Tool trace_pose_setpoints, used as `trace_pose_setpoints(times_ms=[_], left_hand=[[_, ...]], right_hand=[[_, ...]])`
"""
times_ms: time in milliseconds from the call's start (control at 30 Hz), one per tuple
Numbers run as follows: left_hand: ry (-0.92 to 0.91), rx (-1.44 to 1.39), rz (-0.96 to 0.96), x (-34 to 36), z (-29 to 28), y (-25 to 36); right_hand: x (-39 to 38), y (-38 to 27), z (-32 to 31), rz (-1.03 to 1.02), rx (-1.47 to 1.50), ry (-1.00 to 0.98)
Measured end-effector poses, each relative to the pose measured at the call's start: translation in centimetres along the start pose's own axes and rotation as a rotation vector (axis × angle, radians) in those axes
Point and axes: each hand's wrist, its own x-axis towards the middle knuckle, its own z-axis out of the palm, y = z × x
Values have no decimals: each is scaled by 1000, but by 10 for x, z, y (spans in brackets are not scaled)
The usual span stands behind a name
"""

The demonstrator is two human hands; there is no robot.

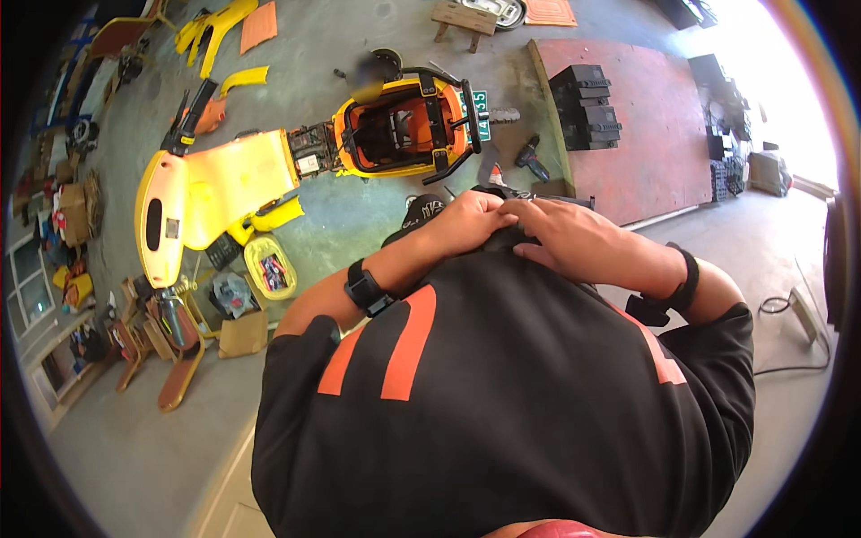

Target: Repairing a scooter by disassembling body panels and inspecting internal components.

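My left hand (470, 221) and my right hand (578, 240) meet in front of my black shirt (511, 359). The fingers of both are curled and pressed close together over dark material, and whatever lies between them is hidden. A dark band is on each wrist. Just beyond my hands, a yellow scooter (220, 193) stands partly stripped, its frame mechanism bare in the middle. Its rear section holds an open orange-lined compartment (395, 125) with a black grab rail (473, 130) around the back. A cordless drill (532, 161) lies on the floor to the right of the scooter's tail.
A reddish platform (650, 134) at the right carries black boxes (583, 82). Yellow panels (215, 31) and a small wooden stool (464, 20) are at the back. A yellow basket of tools (272, 269) sits left, near a brown-topped bench (184, 377). A corded power strip (804, 314) is at right.
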Motion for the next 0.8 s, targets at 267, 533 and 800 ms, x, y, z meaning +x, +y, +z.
trace_pose_setpoints(times_ms=[267, 533, 800], left_hand=[[203, -278, -145, 8, 9, 30], [301, -470, -139, 18, 3, 19], [256, -680, -203, 12, -6, 24]], right_hand=[[21, 19, -19, -22, -294, -173], [32, 41, -11, -373, -581, 97], [34, 41, -11, -670, -726, 385]])
